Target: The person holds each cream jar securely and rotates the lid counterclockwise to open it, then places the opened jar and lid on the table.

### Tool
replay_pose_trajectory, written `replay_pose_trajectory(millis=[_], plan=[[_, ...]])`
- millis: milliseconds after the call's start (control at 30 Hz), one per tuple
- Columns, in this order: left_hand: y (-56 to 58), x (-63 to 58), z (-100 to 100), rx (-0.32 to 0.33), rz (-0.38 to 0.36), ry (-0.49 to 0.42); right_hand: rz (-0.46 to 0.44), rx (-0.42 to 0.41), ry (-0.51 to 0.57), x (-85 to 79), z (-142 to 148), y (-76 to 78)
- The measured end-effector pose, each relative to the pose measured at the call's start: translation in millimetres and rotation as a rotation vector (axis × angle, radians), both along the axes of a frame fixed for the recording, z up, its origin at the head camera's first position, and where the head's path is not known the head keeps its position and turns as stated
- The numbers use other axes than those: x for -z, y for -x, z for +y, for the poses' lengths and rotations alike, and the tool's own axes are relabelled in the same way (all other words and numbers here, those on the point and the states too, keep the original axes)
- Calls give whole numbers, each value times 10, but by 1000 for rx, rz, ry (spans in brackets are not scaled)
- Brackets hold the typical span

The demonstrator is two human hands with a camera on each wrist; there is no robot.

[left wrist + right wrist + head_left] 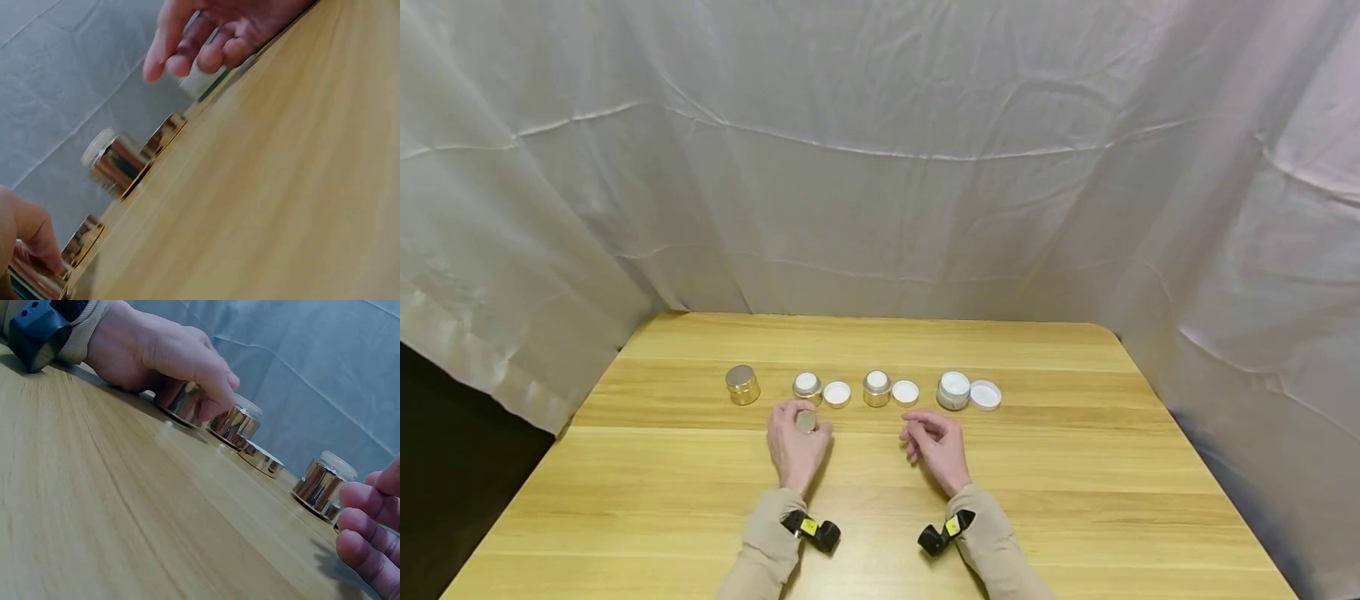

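My left hand (795, 454) grips a small gold jar (806, 422) with its lid on, thumb and fingers around its sides. The jar stands upright at the table surface, as the right wrist view shows. Just behind it is an open gold jar (807, 388) with a white top, and its upturned lid (837, 394) lies beside it. My right hand (942, 446) hovers over the table with loosely bent fingers and holds nothing. Nearest to it are another open gold jar (877, 389), the lid (905, 392) beside that, and a pale, greenish jar (952, 392).
A closed gold jar (742, 386) stands at the left end of the row. At the right end an upturned white lid (986, 395) lies against the pale jar. The wooden table (880, 517) reaches back to a hanging grey curtain (880, 208).
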State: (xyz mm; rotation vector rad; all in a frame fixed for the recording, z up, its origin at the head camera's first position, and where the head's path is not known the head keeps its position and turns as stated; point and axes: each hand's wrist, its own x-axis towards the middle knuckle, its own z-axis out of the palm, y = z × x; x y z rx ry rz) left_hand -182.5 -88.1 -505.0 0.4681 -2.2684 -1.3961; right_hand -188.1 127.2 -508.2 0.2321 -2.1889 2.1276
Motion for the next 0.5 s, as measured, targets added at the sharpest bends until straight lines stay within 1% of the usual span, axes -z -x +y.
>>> replay_pose_trajectory(millis=[67, 200, 300, 367, 500], plan=[[-7, 4, 50, 34, -5, 19, 2, 2, -1, 1, 0, 1], [-18, 20, 153, 127, 25, 68, 1, 17, 5, 14, 3, 9], [-27, 30, 213, 208, 54, 81, -7, 47, 23, 20, 1, 15], [-33, 35, 236, 265, 61, 86, -11, 76, 44, 16, -2, 15], [-48, 46, 257, 384, 66, 125, -9, 131, 83, 0, -1, 10]])
